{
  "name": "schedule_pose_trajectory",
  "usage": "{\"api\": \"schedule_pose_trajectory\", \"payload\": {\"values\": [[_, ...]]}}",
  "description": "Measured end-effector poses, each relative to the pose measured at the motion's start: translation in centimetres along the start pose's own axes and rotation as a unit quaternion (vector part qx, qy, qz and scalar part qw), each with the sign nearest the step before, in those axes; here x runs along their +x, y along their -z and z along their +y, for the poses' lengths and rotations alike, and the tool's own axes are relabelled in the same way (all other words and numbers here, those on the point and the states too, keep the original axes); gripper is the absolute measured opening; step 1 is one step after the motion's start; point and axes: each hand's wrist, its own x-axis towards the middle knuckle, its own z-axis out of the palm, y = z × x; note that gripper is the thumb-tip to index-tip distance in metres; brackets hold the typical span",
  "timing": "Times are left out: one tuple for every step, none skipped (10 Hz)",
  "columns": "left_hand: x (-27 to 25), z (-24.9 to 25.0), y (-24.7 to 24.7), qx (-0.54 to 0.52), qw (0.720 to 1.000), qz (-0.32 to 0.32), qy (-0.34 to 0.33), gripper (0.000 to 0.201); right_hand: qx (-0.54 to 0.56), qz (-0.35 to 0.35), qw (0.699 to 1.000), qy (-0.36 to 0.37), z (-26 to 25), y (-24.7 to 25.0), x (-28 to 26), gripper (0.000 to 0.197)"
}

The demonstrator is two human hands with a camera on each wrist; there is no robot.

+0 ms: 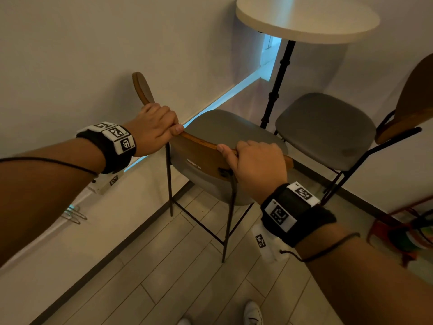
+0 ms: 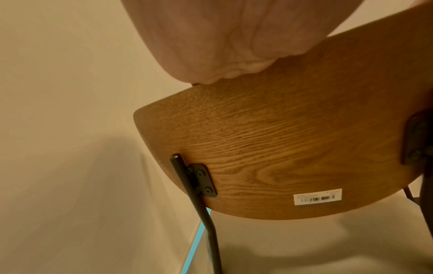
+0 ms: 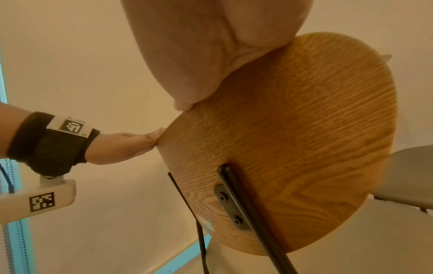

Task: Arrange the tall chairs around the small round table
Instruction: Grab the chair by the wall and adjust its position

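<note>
A tall chair with a grey seat, thin black legs and a curved wooden backrest stands in front of me. My left hand grips the backrest's top edge near its left end. My right hand grips the same edge near its right end. Both wrist views look at the wooden backrest from behind, with the palms at the top. A second tall chair stands to the right. The small round table on a black pole rises behind both seats.
A white wall runs close along the left, with a lit blue strip at its foot. Pale wood flooring lies below me. Colourful objects sit on the floor at the right edge. My white shoe shows at the bottom.
</note>
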Motion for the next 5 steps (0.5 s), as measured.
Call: {"api": "schedule_pose_trajectory", "payload": {"values": [[0.0,-0.2,0.3,-0.003,1.0,-0.003,-0.008,0.061,0.0,-0.004,1.0,-0.011,-0.4,0.4,0.2,0.058],[0.2,0.0,0.4,-0.003,1.0,-0.002,-0.003,0.059,0.014,-0.022,1.0,-0.016,0.0,0.6,0.0,0.061],[-0.3,0.8,0.7,-0.018,1.0,0.0,0.008,0.054,0.033,-0.021,0.999,-0.002,0.3,0.9,-0.3,0.061],[-0.7,2.4,1.9,-0.031,0.997,-0.005,0.077,0.053,0.143,0.072,0.986,0.049,1.3,0.7,-1.2,0.045],[-4.6,6.3,1.6,-0.07,0.982,0.036,0.172,0.052,0.228,0.163,0.957,0.081,3.7,0.5,-5.6,0.026]]}}
